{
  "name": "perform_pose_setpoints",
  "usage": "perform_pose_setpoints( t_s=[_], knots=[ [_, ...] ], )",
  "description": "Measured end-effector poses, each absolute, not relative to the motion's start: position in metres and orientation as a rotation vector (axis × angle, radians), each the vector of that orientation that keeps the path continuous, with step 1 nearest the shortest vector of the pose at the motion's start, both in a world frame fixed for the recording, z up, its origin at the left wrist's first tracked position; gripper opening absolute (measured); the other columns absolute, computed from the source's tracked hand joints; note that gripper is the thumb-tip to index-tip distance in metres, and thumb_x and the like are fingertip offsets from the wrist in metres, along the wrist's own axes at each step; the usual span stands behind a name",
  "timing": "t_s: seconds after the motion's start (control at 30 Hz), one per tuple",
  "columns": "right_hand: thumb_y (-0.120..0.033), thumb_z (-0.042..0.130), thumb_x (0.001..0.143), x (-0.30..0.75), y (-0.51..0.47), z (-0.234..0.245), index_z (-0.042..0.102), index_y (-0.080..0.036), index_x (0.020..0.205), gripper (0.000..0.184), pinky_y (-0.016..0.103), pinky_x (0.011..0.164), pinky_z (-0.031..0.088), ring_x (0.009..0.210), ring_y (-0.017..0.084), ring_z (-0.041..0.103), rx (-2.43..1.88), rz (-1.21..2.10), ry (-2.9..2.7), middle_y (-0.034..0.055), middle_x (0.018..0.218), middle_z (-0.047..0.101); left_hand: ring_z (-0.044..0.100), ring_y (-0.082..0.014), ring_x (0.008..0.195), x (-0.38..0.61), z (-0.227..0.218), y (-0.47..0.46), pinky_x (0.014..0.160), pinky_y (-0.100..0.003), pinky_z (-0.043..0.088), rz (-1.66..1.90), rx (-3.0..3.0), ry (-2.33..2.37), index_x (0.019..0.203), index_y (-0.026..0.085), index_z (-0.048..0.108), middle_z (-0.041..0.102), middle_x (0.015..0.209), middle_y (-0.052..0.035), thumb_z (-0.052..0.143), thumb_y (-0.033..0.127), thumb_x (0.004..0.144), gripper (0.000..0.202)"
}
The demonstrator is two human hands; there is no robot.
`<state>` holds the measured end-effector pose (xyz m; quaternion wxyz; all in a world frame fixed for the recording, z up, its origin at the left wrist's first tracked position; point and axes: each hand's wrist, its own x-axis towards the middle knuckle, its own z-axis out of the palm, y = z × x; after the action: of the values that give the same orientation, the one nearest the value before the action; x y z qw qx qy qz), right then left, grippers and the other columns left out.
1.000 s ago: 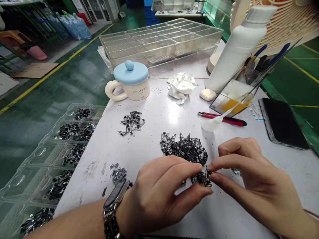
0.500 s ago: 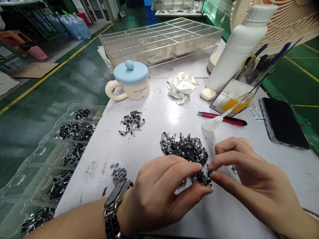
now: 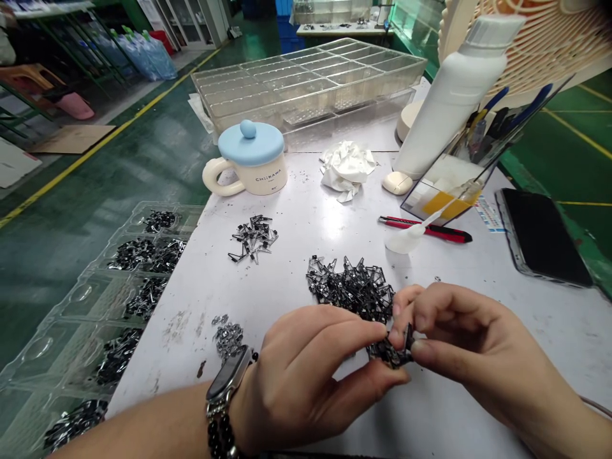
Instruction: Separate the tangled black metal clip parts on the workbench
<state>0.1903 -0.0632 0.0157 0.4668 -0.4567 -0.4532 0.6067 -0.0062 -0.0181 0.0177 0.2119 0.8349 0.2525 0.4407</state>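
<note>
My left hand (image 3: 306, 376), wearing a watch and a beaded bracelet, is closed with thumb and fingers around a small black plastic part (image 3: 389, 354); how many pieces are in the grip I cannot tell. Facing it, my right hand (image 3: 473, 338) has thumb and fingertips pinched at the right end of the same black piece. Just beyond the fingers lies a large pile of small black V-shaped plastic parts (image 3: 351, 287). Left of my left wrist is a little heap of tiny silvery metal pieces (image 3: 228, 339). A smaller group of V-shaped parts (image 3: 253, 239) lies farther back.
At the left edge, a clear compartment tray (image 3: 76, 293) holds black parts. Behind stand a blue-lidded mug (image 3: 262, 175), crumpled tissue (image 3: 349, 169), stacked clear trays (image 3: 306, 80) and a white bottle (image 3: 459, 95). To the right are a red cutter (image 3: 444, 234), white scoop (image 3: 405, 241) and phone (image 3: 542, 236).
My right hand's fingertips have moved left and slightly down, onto the black part. My left hand keeps its hold almost in place. The view has shifted slightly.
</note>
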Motion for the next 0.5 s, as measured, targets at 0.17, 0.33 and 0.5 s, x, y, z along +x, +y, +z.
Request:
perform_pose_setpoints(
  t_s=[0.17,0.33,0.5],
  knots=[
    [-0.017,0.07,0.075,0.1903,-0.0654,0.0156,0.056,-0.022,0.081,0.017,0.023,0.075,0.055,0.083,0.012,0.065,-1.122,1.586,-0.992,-0.0004,0.078,0.067,0.069,-0.0117,0.066,-0.0031,0.0146,-0.0176,0.067,-0.017,0.059,1.308,2.334,0.684,0.096,0.015,0.061,0.072,0.073,-0.0035,0.077,0.026,0.073,0.03],
    [-0.011,0.068,0.076,0.1901,-0.0668,0.0155,0.059,-0.027,0.086,0.021,0.018,0.077,0.054,0.085,0.008,0.064,-1.079,1.528,-1.071,-0.004,0.083,0.068,0.068,-0.0117,0.065,-0.0031,0.0152,-0.0182,0.066,-0.018,0.059,1.294,2.327,0.696,0.097,0.016,0.06,0.072,0.073,-0.0031,0.077,0.027,0.073,0.032],
    [-0.01,0.068,0.075,0.1894,-0.0651,0.0168,0.068,-0.029,0.094,0.027,0.019,0.075,0.055,0.083,0.01,0.065,-1.145,1.394,-1.185,-0.0017,0.079,0.069,0.069,-0.0124,0.066,-0.0063,0.0156,-0.0191,0.066,-0.018,0.059,1.282,2.331,0.666,0.099,0.017,0.06,0.073,0.073,-0.0036,0.076,0.027,0.073,0.032]
  ],
)
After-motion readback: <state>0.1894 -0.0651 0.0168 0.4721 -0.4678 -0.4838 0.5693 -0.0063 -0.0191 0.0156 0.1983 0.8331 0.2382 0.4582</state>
